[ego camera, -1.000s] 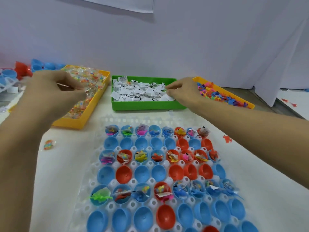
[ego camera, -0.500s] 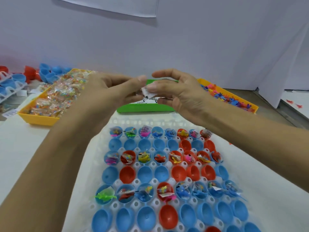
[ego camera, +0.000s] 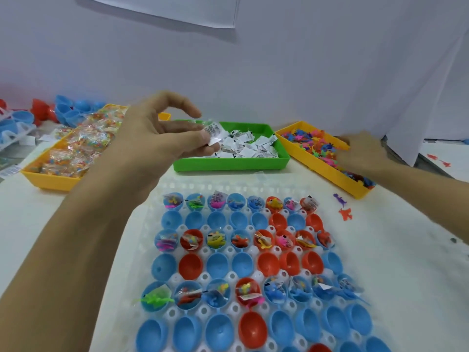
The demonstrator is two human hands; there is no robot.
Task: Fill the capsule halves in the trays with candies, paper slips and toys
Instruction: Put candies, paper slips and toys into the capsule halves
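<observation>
Left hand (ego camera: 162, 138) pinches paper slips (ego camera: 213, 132) above the green bin (ego camera: 228, 165); right hand (ego camera: 365, 153) reaches into the far-right toy bin (ego camera: 327, 168), grip hidden. Advisable: take one toy, one slip per cup. White tray (ego camera: 157, 252): three filled rows of eight, alternate rows empty.

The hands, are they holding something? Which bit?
The left hand pinches paper slips by their near ends, at its fingertips. The right hand is in the toy tray; whether it holds anything cannot be told.
</observation>
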